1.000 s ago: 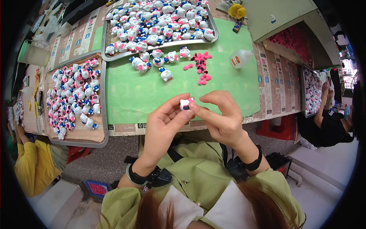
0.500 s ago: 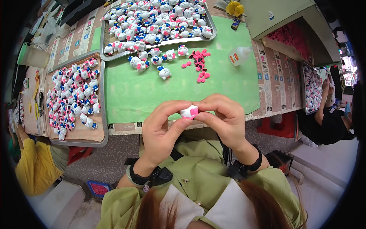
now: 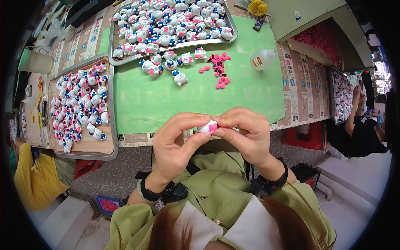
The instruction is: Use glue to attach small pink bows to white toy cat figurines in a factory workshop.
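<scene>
A small white figurine (image 3: 204,128) with a pink part is held up between my two hands, over the table's near edge. My left hand (image 3: 177,139) pinches it from the left with thumb and forefinger. From the other side, my right hand (image 3: 246,132) has its thumb and forefinger closed on it by the pink part. Fingertips cover much of the figurine. Beyond my hands, several white and blue figurines (image 3: 179,78) lie loose on the green mat (image 3: 154,102). Small pink pieces (image 3: 218,66), some showing dark sides, lie scattered to their right.
A metal tray (image 3: 236,31) heaped with figurines stands at the back. Another filled tray (image 3: 113,137) is at the left. A clear squeeze bottle (image 3: 262,59) stands right of the pink pieces, near a grey box-like shelf (image 3: 306,16). Other people work at both sides.
The figurine has tilted in my fingers, and its pink part now faces more to the right. Both hands have dropped slightly toward me.
</scene>
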A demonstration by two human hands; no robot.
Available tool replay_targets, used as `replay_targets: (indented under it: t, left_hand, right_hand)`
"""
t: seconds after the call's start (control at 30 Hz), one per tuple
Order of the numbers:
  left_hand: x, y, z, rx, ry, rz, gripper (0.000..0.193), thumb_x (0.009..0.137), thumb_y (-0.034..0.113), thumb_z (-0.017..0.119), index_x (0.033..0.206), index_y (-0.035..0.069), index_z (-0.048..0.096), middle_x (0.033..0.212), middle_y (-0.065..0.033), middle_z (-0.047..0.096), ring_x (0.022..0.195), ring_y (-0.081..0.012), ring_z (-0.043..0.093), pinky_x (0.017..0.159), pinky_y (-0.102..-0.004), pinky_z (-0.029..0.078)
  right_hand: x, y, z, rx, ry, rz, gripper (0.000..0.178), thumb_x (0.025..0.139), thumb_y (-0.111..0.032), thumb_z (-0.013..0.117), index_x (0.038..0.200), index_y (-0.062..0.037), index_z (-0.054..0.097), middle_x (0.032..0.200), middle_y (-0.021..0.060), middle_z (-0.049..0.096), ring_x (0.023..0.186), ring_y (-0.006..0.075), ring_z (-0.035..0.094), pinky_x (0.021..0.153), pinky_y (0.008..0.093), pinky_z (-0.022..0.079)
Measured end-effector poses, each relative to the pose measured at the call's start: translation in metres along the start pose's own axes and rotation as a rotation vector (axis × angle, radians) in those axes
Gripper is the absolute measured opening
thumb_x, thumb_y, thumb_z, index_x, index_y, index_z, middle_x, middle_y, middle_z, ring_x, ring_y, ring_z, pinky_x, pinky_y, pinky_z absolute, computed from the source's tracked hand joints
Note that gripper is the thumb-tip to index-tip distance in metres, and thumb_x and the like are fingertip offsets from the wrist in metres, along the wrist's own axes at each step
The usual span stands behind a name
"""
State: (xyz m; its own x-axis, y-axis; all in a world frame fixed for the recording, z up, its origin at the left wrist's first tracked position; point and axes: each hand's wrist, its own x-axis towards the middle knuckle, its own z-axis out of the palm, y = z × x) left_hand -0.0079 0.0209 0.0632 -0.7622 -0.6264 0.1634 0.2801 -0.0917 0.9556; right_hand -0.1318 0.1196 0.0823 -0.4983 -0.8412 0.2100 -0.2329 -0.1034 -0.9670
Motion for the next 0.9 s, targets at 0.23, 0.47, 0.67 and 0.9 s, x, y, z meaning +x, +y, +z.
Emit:
replay_targets:
  t: [0.23,0.47,0.67,0.9]
  left_hand:
    - [0.001,-0.001,-0.001,0.011,-0.015,0.011,0.022,0.071,-0.005,0.060,0.093,-0.003,0.057,0.091,-0.0136,0.058,0.083,-0.0189,0.056,0.072,-0.0269,0.044]
    - [0.006,0.002,0.001,0.268,0.051,0.100,0.027,0.069,-0.002,0.063,0.096,-0.001,0.058,0.093,-0.0119,0.058,0.081,-0.0190,0.056,0.073,-0.0277,0.043]
    - [0.007,-0.001,0.001,0.189,0.075,0.083,0.030,0.071,-0.001,0.062,0.101,-0.002,0.055,0.095,-0.0106,0.057,0.085,-0.0176,0.055,0.075,-0.0280,0.043]
    - [0.009,-0.001,0.001,-0.741,0.027,-0.583,0.030,0.088,0.015,0.043,0.112,-0.002,0.043,0.099,-0.0099,0.055,0.088,-0.0165,0.055,0.078,-0.0291,0.046]
  right_hand:
    - [0.000,0.002,-0.001,0.011,-0.011,0.004,0.010,0.068,0.002,0.063,0.078,0.0022,0.062,0.071,0.0107,0.060,0.063,0.0160,0.059,0.057,0.0247,0.045]
    - [-0.001,0.015,0.001,0.390,-0.060,0.185,0.023,0.073,0.001,0.059,0.096,0.0011,0.058,0.092,0.0109,0.057,0.082,0.0138,0.054,0.069,0.0248,0.044]
    - [0.000,0.017,0.008,0.115,-0.040,-0.018,0.036,0.069,-0.001,0.061,0.105,-0.0015,0.054,0.097,0.0111,0.052,0.085,0.0186,0.052,0.072,0.0278,0.042]
    - [0.003,0.011,0.009,-0.341,0.077,-0.218,0.037,0.062,-0.010,0.069,0.096,-0.0017,0.058,0.093,0.0105,0.052,0.086,0.0240,0.049,0.071,0.0315,0.041]
